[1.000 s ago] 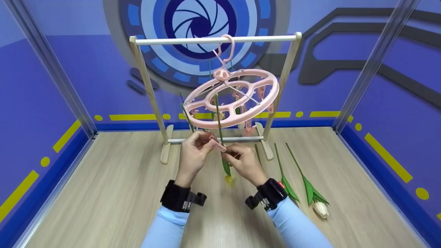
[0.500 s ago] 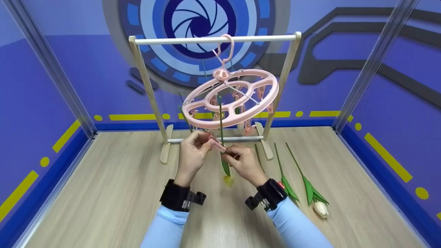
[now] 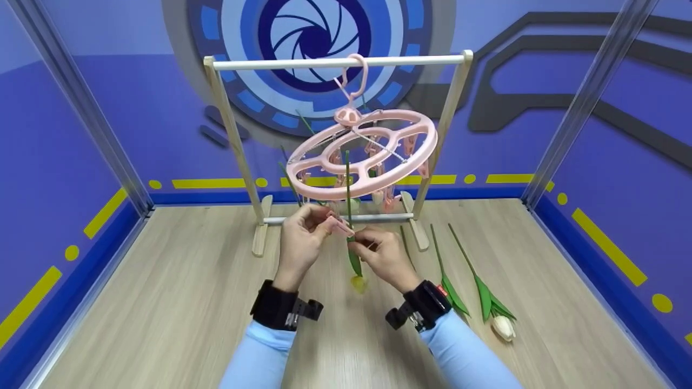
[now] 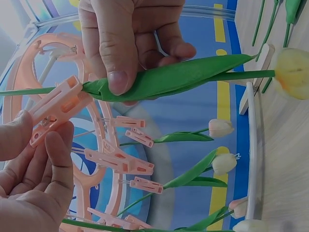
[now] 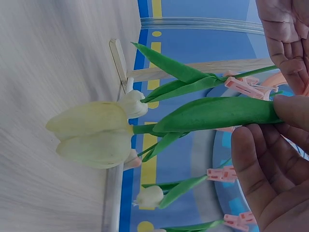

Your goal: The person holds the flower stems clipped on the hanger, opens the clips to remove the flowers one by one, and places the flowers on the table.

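In the head view my left hand (image 3: 303,237) pinches a pink clothespin (image 4: 60,108) between thumb and fingers. The clothespin's gripping end is at the stem of a pale yellow artificial tulip (image 4: 292,72), just above its leaf. My right hand (image 3: 386,254) pinches that tulip by the base of its green leaf (image 4: 178,77). The flower hangs head down, its stem rising in front of the round pink clip hanger (image 3: 431,138). In the left wrist view several other tulips hang upside down from the hanger's clothespins, such as a white tulip (image 4: 224,163).
A wooden rack (image 3: 232,124) carries the hanger by its hook on the top bar (image 3: 281,65). To the right of my right hand, several tulips lie on the table (image 3: 189,302), including a white tulip (image 3: 503,328). Blue-purple panels close in the back and sides.
The held tulip's stem top has shifted slightly right and stands more upright. Behind the hanger, another stem has swung left. Both hands stay nearly in place.
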`<act>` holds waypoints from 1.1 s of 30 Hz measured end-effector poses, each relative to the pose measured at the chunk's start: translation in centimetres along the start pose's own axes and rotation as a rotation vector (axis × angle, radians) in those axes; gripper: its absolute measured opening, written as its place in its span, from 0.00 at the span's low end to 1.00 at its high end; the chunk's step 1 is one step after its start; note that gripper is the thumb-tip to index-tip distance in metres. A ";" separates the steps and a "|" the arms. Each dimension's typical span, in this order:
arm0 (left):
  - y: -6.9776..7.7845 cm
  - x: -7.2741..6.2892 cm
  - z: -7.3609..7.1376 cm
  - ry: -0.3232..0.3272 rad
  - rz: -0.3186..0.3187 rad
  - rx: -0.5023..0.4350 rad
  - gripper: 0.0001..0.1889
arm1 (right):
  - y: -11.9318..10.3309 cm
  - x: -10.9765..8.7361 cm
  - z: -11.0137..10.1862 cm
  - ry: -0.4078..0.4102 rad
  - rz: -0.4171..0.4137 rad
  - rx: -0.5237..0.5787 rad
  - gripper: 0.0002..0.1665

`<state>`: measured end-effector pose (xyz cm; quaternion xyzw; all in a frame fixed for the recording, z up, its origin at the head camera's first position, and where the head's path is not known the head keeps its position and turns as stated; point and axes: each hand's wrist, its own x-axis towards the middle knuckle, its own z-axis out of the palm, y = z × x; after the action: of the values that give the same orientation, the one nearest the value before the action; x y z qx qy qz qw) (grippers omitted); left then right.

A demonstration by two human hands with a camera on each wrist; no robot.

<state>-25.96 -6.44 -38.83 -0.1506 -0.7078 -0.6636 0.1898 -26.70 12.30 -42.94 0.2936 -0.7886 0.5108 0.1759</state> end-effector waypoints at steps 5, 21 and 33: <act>-0.1 0.0 0.0 -0.005 0.026 -0.004 0.08 | 0.1 -0.1 0.1 0.008 -0.018 -0.020 0.03; -0.2 0.0 -0.1 -0.013 0.031 -0.010 0.12 | 0.5 -0.2 0.0 0.002 0.024 -0.021 0.03; -0.1 -0.1 -0.2 -0.028 0.049 -0.039 0.11 | 0.8 -0.4 -0.2 0.018 0.019 -0.030 0.03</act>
<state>-25.89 -6.64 -38.98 -0.1811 -0.6935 -0.6700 0.1931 -26.92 12.77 -43.62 0.2787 -0.7975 0.5031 0.1824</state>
